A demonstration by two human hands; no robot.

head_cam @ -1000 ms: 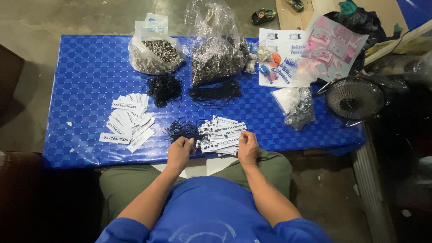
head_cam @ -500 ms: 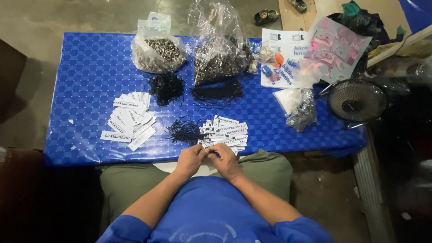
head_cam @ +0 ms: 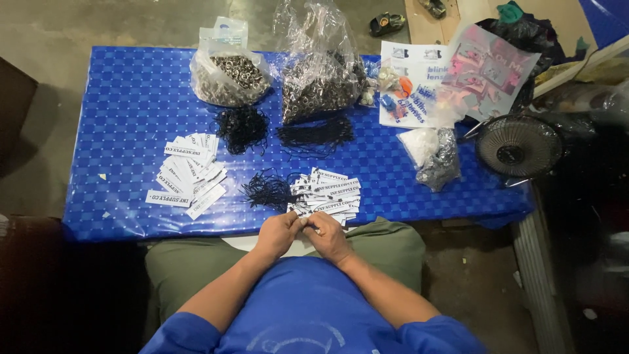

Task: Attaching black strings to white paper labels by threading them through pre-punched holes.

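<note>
Both hands [head_cam: 303,234] fingertips together at table [head_cam: 118,124] edge.

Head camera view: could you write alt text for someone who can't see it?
A seated person's left hand and right hand meet at the near edge of a blue table, pinching something small. Just beyond lie white paper tags and black strings, with bags of metal rings farther back.

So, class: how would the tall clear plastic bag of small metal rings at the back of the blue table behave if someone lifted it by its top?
The tall bag would probably sag: its film looks thin and crumpled. It likely feels heavy for its size, being packed with metal rings. Pushed, it may slump rather than slide.
</note>
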